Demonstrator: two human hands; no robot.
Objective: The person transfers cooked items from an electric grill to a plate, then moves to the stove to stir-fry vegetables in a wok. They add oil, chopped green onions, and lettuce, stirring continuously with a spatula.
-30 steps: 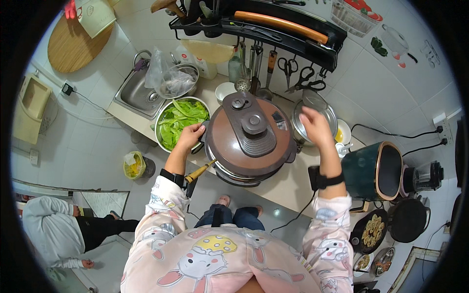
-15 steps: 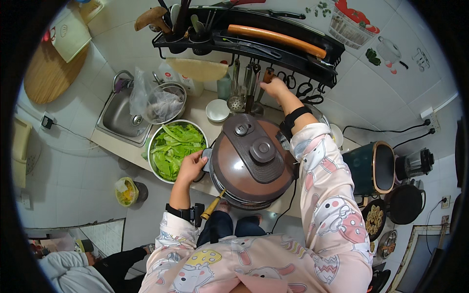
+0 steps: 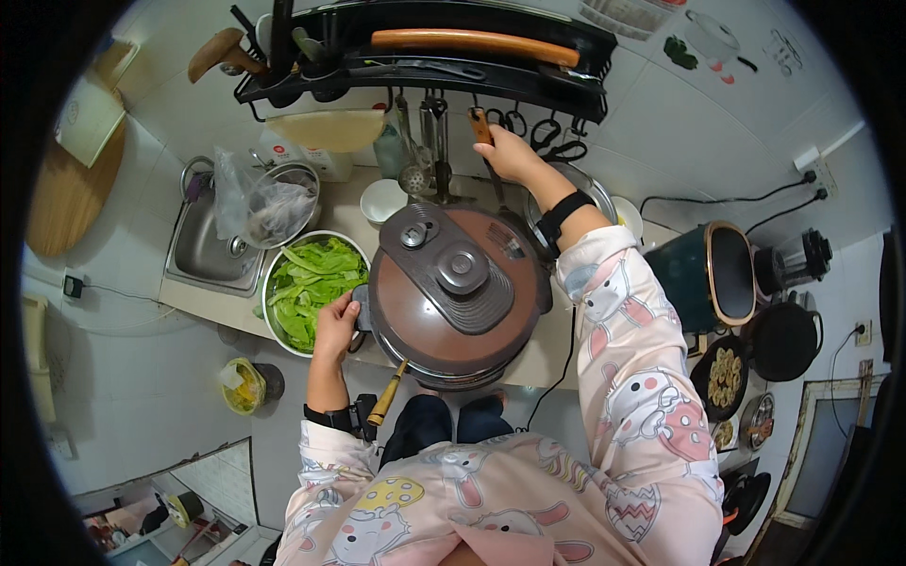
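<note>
A large round electric cooker (image 3: 442, 302) with a shiny brown lid stands on the counter in front of me. My left hand (image 3: 337, 323) is closed round the grey handle (image 3: 364, 309) on its left side. Over the cooker's far side my right hand (image 3: 514, 154) reaches to the rack, fingers closed on a spatula (image 3: 480, 124) with a wooden handle. The spatula's lower end is partly hidden behind the cooker. A thin tool with a yellowish handle (image 3: 385, 401) sticks out below the cooker's front rim.
Lettuce (image 3: 316, 283) fills a bowl left of the cooker, near the sink (image 3: 209, 236). A black rack (image 3: 425, 80) with hanging ladles and scissors (image 3: 566, 151) spans the wall. A green appliance (image 3: 694, 274) and pans (image 3: 722, 396) stand right; a cord (image 3: 559, 377) hangs from the counter.
The view has swung, so the scene sits further left. A person at the lower left is out of view. My left hand keeps the cooker's handle; my right stays at the spatula.
</note>
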